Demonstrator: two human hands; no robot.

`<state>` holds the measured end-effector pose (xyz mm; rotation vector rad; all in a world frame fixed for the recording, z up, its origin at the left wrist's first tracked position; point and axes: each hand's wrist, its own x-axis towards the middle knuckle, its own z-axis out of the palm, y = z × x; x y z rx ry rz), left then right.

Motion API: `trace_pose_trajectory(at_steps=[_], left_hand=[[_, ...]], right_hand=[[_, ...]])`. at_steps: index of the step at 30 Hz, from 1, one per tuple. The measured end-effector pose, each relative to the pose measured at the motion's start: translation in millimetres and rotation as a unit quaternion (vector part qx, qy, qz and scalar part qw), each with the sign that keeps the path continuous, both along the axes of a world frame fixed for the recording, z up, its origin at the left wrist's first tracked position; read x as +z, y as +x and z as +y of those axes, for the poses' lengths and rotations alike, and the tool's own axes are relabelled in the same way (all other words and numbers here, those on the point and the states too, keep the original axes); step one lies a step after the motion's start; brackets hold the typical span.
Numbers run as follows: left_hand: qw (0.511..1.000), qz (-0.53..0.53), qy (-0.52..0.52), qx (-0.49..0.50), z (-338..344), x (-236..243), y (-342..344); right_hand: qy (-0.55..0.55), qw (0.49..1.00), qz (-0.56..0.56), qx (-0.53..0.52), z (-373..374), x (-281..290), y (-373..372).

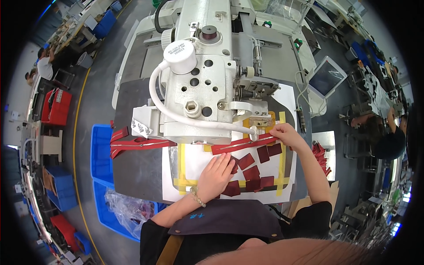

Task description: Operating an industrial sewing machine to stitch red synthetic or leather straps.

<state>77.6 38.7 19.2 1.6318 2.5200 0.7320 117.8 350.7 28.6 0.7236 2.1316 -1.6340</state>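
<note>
Red strip [245, 143] lies on the white template under the sewing machine [201, 66] — thin, floppy, light, I reckon. My right hand [288, 134] pinches its end; left hand [216, 174] rests flat, fingers open, on the loose red patches [254, 172] — I'd hold edges only.

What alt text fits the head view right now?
A person's right hand pinches a long red strip beside a white industrial sewing machine, while the left hand rests flat on small dark red fabric pieces on a white yellow-taped template.

Worn on the head, looking steeply down and close over the sewing machine [201, 66] and table [141, 168]; fisheye-bent edges.
</note>
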Motion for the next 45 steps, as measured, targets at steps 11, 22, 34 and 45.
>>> trace_pose_trajectory(at_steps=[11,22,34,45], left_hand=[[0.998,-0.027,-0.024,-0.043,-3,-3,-2],[0.993,0.011,-0.112,0.039,21,-8,-10],[0.995,0.051,-0.077,0.047,13,-3,-15],[0.986,0.107,0.128,-0.004,-36,-11,-34]], right_hand=[[-0.051,0.993,-0.007,-0.105,-1,-5,16],[0.026,0.998,0.028,-0.056,-1,-12,14],[0.283,0.870,0.402,0.011,-102,-30,-60],[-0.163,0.923,0.334,-0.098,-132,-27,-32]])
